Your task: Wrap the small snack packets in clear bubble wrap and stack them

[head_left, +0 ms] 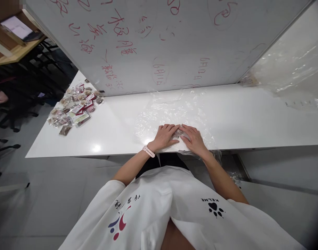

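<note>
A sheet of clear bubble wrap (171, 107) lies spread over the white table, its near edge hanging past the front. My left hand (166, 136), with a pale wristband (149, 151), rests on it near the table edge, fingers together and curved inward. Facing it, my right hand (194, 139) grips the wrap from the other side. Between the two sets of fingertips and thumbs sits a small plastic-covered bundle (178, 132); what is inside it is hard to make out.
Small clear packets (78, 104), several with red-and-white labels, are heaped on the left of the table (117, 125). A whiteboard (138, 69) with red writing stands along the back. More clear plastic wrap (294, 69) bulks at the right; chairs stand on the left.
</note>
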A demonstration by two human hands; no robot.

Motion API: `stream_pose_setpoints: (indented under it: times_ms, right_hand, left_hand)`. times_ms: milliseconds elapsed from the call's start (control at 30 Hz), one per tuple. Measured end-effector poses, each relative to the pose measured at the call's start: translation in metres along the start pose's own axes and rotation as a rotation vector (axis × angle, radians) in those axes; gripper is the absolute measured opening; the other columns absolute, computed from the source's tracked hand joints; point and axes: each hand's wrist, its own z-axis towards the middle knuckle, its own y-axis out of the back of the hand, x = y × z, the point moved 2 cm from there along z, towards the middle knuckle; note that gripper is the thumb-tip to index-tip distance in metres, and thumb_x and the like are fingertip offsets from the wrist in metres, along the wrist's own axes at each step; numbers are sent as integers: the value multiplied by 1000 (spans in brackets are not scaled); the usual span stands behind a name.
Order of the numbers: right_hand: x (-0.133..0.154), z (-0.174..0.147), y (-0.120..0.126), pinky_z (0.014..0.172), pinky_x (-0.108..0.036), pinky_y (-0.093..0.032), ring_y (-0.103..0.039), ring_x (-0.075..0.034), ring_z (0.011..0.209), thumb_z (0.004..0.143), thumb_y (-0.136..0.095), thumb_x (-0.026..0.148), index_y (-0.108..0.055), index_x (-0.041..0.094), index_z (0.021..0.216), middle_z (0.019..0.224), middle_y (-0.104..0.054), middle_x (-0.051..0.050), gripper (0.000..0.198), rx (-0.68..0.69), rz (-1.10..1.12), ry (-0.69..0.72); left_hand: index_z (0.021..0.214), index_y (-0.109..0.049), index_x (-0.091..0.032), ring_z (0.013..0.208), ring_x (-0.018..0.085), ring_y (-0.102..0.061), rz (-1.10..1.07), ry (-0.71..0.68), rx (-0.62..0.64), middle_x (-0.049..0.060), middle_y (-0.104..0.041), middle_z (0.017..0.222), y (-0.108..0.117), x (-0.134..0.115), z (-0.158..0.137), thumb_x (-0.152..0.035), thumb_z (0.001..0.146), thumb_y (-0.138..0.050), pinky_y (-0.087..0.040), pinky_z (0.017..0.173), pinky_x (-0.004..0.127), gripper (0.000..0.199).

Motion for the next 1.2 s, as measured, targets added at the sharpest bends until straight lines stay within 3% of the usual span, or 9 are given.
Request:
stream_pose_setpoints:
  times_ms: [100,300,467,567,667,767,933,1067,1200]
  right_hand:
    - [-8,7,-2,112,-50,-37,-47,-27,136,100,-41,40,-57,31,139,148,-54,-4,43,72,-12,62]
    - [-2,-7,29,109,-49,-41,-46,-28,137,98,-48,51,-53,30,140,150,-51,-7,48,104,7,133]
    - [13,-62,26,115,-52,-31,-42,-32,141,95,-58,39,-47,25,146,154,-46,-12,54,83,-326,303]
    - [5,-85,26,111,-46,-36,-57,-26,125,95,-50,13,-59,23,133,133,-66,-9,40,-135,-479,257]
    - [-4,-84,48,102,-41,-42,-67,-23,103,94,-51,9,-70,23,111,101,-77,-4,29,-342,-521,211]
    - [-13,-56,86,99,-42,-43,-69,-21,91,97,-52,19,-73,23,99,91,-77,-3,22,-362,-498,169]
    - [-26,36,124,95,-47,-42,-67,-24,87,100,-49,35,-75,26,92,91,-77,-3,29,-159,-454,210]
    - [-27,109,96,100,-52,-38,-65,-26,92,99,-46,34,-75,27,96,93,-76,-5,31,-47,-419,223]
    - [-11,122,58,106,-57,-32,-52,-33,124,96,-51,30,-67,23,124,130,-64,-12,33,-203,-443,189]
  left_hand:
    - [154,-33,-27,131,36,-45,38,47,-62,16,-51,145,-6,-6,-18,-42,95,-55,-33,104,51,65]
    - [158,-17,-20,153,37,-18,123,36,-235,21,-24,163,-2,-27,-77,-57,89,-61,-23,120,56,90]
    - [138,-49,-23,142,32,-41,284,-6,-241,13,-53,147,-1,-14,-121,-23,92,-61,-25,119,58,47]
    - [109,-62,-24,115,23,-61,234,6,-390,5,-71,115,4,-6,-124,-17,95,-57,-38,111,49,16]
    - [91,-61,-22,91,18,-64,151,28,-459,1,-72,88,18,-3,-112,-22,97,-55,-43,103,43,9]
    - [85,-60,-21,82,18,-62,129,109,-422,0,-69,79,38,2,-93,-26,99,-52,-43,100,43,17]
    - [78,-62,-20,92,26,-62,294,346,-326,7,-70,86,55,20,-75,-23,93,-57,-42,99,50,16]
    - [101,-65,-16,116,36,-56,429,414,-486,17,-66,118,47,14,-70,-11,87,-56,-38,102,58,18]
    - [119,-59,-20,120,28,-57,217,94,-492,15,-64,126,19,-13,-59,-8,94,-40,-48,99,50,34]
